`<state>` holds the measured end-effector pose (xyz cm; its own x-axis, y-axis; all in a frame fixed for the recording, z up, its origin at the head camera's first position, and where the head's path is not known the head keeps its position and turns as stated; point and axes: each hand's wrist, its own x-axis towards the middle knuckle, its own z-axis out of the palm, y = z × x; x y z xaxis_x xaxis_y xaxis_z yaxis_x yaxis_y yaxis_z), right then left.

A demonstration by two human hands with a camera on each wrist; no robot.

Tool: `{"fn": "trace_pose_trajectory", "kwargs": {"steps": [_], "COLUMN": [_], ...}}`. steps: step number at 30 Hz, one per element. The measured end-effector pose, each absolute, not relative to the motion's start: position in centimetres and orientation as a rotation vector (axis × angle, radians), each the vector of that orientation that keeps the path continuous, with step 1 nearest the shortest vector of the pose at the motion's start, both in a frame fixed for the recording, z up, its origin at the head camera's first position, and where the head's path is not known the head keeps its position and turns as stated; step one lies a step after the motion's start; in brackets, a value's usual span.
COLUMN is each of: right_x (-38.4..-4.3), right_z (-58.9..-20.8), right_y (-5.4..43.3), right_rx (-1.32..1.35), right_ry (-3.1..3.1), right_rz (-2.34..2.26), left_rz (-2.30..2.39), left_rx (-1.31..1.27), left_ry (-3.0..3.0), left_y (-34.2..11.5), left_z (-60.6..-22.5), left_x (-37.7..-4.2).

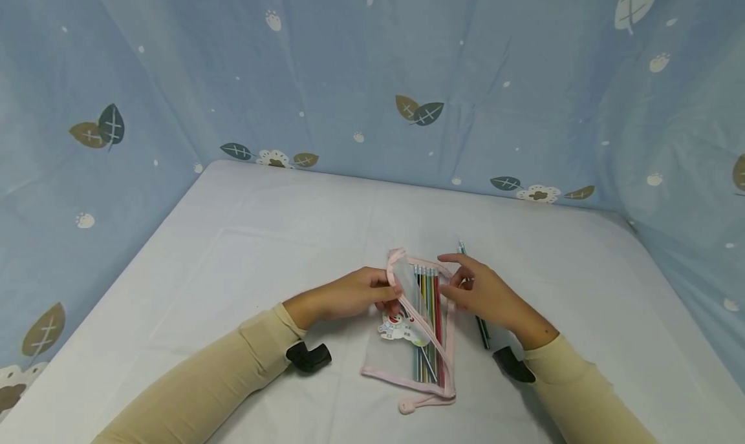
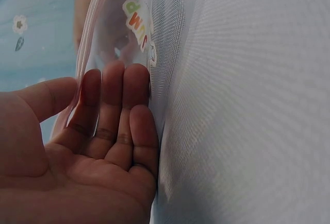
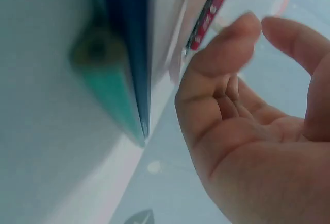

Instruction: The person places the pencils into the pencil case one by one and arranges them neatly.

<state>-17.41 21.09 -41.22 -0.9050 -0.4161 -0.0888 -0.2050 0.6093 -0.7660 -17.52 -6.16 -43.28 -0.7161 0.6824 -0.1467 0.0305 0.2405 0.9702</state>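
A clear mesh pencil pouch [image 1: 387, 364] with pink trim lies on the white table, its zip edge lifted. My left hand [image 1: 355, 293] pinches that pink edge between thumb and index finger; the left wrist view shows the other fingers against the clear side. Several pencils [image 1: 432, 315] lie side by side inside the pouch. My right hand [image 1: 483, 292] hovers at its right edge, fingers loosely bent, with nothing visible between thumb and index finger. Beneath this hand lie loose pencils [image 1: 483, 334], partly hidden; the right wrist view shows a green one [image 3: 113, 92] and a blue one [image 3: 131, 38], blurred.
A cartoon sticker [image 1: 398, 328] is on the pouch's front. The pink zip pull [image 1: 407, 406] trails toward the near side. White cloth covers the table [image 1: 262, 250], and a blue leaf-patterned curtain [image 1: 349, 75] stands behind and at both sides.
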Motion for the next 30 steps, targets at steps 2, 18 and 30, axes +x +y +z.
{"fn": "trace_pose_trajectory", "kwargs": {"steps": [2, 18, 30], "right_x": [-17.5, -18.5, -19.1], "right_z": [-41.0, -40.6, -41.1], "right_y": [21.5, 23.6, 24.1], "right_rx": [-0.487, -0.397, -0.387], "right_ry": [2.641, 2.885, 2.823], "right_rz": [-1.166, -0.879, -0.795], "left_rz": [1.51, 1.507, 1.51], "left_rx": [0.651, 0.657, 0.666], "left_ry": [1.963, 1.965, 1.968], "left_y": [-6.2, -6.2, -6.3], "left_z": [-43.2, -43.4, -43.2], "left_x": [-17.5, -17.5, -17.4]}}
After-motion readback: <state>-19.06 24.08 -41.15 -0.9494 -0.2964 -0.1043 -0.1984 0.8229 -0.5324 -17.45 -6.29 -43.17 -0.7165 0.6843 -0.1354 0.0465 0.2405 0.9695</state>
